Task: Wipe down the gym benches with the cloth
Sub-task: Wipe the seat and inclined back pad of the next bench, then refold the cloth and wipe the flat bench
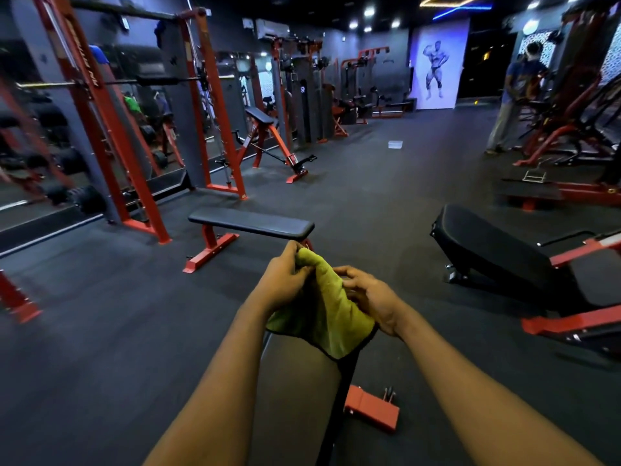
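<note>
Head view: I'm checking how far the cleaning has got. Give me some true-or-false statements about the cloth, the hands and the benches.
1. The left hand and right hand both hold the cloth. True.
2. The flat bench has a black pad and a red frame. True.
3. The cloth is blue. False: it is yellow-green.
4. The cloth lies on the flat bench. False: it is held up in the air, short of that bench.
5. A sloped bench stands to the right of the hands. True.
</note>
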`<control>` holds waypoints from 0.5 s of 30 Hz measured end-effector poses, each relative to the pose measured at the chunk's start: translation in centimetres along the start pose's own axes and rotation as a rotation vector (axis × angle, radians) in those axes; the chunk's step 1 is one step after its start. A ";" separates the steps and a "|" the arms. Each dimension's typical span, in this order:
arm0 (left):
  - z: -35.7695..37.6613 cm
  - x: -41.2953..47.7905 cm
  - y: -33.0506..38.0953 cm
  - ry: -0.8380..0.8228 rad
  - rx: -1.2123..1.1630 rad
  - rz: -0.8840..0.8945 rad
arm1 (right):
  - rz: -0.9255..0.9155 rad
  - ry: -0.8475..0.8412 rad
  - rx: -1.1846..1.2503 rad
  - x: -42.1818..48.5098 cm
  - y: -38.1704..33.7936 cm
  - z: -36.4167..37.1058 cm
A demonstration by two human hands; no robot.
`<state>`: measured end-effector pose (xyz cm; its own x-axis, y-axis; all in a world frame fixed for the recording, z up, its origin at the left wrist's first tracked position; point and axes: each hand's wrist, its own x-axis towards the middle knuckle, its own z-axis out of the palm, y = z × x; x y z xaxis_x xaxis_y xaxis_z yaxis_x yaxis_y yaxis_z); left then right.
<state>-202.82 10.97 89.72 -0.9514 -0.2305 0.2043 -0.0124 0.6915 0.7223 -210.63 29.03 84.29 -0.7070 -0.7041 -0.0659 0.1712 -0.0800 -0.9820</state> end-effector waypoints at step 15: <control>4.7 2.9 3.6 0.294 0.257 -0.076 | -0.092 0.451 -0.576 -1.2 -0.5 -12.5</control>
<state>-207.11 16.00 89.76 -0.8167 -0.4480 0.3638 -0.1917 0.8051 0.5613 -218.38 38.74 82.67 -0.9359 -0.3439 0.0767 -0.2023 0.3462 -0.9161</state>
